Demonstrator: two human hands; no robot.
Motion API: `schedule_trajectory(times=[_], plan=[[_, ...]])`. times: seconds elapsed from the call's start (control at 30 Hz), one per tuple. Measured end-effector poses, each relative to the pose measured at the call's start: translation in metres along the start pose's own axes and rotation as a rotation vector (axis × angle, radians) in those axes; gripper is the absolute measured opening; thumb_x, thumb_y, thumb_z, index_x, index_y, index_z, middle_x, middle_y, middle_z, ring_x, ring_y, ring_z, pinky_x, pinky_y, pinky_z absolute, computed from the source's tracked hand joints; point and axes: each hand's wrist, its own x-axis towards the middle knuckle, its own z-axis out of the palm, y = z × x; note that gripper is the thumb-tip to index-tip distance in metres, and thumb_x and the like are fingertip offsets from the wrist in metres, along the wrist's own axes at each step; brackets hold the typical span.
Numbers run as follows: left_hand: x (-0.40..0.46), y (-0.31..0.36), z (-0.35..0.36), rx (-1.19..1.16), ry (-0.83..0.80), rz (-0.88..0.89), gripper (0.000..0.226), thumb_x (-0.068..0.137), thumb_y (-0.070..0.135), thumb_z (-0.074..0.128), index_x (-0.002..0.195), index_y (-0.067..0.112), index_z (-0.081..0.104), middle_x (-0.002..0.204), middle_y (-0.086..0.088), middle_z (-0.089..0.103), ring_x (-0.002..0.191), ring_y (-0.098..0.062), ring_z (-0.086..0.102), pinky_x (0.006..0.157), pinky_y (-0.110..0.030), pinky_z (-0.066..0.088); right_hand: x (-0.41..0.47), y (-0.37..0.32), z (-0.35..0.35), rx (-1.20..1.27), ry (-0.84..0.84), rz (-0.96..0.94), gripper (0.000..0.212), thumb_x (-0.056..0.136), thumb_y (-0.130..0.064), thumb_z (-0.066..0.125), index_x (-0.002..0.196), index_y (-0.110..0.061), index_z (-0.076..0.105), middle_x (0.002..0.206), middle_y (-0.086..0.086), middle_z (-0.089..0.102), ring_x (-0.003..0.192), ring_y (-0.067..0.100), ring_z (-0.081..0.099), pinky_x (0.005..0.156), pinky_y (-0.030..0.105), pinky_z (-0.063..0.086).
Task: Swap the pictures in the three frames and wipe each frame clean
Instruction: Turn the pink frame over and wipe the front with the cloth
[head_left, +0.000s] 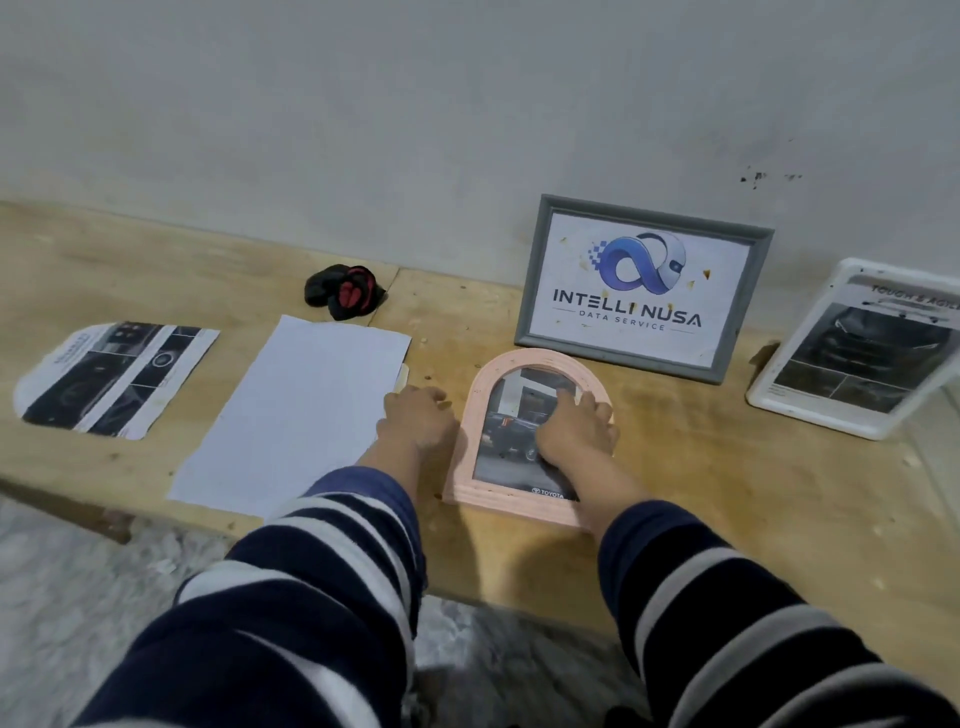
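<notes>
While the right hand (574, 423) lies on the picture in the pink arched wooden frame (524, 436), its fingers look loosely bent and spread over the glazed opening; whether they press flat or pinch something small I cannot tell. That frame lies face up on the pale wooden tabletop (727, 493), probably so the car photograph inside, with a Toyota mark at its bottom edge, can be seated or rubbed without the frame tipping. Just left of those fingers, the left hand (415, 421) rests with curled fingers at the frame's left edge and the corner of a plain white paper sheet (296, 415); it seems to steady things, though a grip is not plainly shown.

Beyond the right fingers, a grey rectangular frame with a blue logo print (641, 288) stands leaning on the wall, and farther right a white rounded frame holding a dark car leaflet (852, 353) leans tilted; both look set aside upright. Far left of the left hand lies a loose arch-cut car picture (117, 376), likely waiting for a frame. Behind the sheet sits a crumpled black and red cloth (345, 291), untouched, so wiping seems still to come.
</notes>
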Motion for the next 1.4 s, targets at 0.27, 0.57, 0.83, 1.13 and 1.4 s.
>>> schedule_trajectory(times=[0.27,0.57,0.83,1.13,1.4], plan=[[0.045,-0.078,-0.056,0.135,0.103,0.015,0.040,0.098,0.025,0.040,0.137,0.024,0.048,0.146,-0.004,0.037,0.136,-0.025,0.029,0.101,-0.039,0.034,0.006,-0.113,0.025,-0.028,-0.081,-0.222,0.061,0.085,-0.011,0.043,0.144,-0.024,0.036,0.147,0.008,0.031,0.134,0.030,0.023,0.108,0.042,0.025],[0.117,-0.148,-0.077,0.320,0.176,0.173,0.050,0.103,0.033,0.025,0.151,0.018,0.022,0.162,0.000,0.009,0.149,-0.019,0.001,0.118,-0.050,0.005,0.054,-0.244,0.055,0.122,-0.080,-0.330,0.061,0.086,-0.009,0.041,0.144,-0.025,0.036,0.143,0.006,0.035,0.128,0.029,0.029,0.108,0.041,0.028],[0.127,-0.166,-0.061,0.340,0.263,0.225,0.054,0.098,0.040,0.021,0.149,0.025,0.027,0.160,0.005,0.019,0.148,-0.014,0.011,0.119,-0.048,0.005,0.112,-0.309,0.065,-0.004,0.181,-0.446,0.056,0.093,-0.029,0.048,0.147,-0.028,0.030,0.150,0.009,0.028,0.136,0.033,0.024,0.108,0.041,0.025],[0.129,-0.165,-0.065,0.307,0.264,0.202,0.061,0.088,0.042,0.016,0.141,0.025,0.040,0.153,0.004,0.033,0.144,-0.017,0.024,0.115,-0.051,0.017,0.137,-0.330,0.091,-0.227,0.122,-0.546,0.034,0.096,-0.032,0.048,0.130,-0.032,0.047,0.142,0.006,0.037,0.122,0.033,0.038,0.098,0.041,0.033],[0.130,-0.169,-0.064,0.308,0.292,0.219,0.056,0.087,0.042,0.026,0.134,0.023,0.050,0.147,0.002,0.044,0.140,-0.019,0.035,0.112,-0.052,0.024,0.130,-0.302,0.082,0.098,0.203,-0.407,0.039,0.084,-0.012,0.051,0.122,-0.018,0.042,0.107,0.013,0.048,0.080,0.033,0.052,0.068,0.038,0.044]])
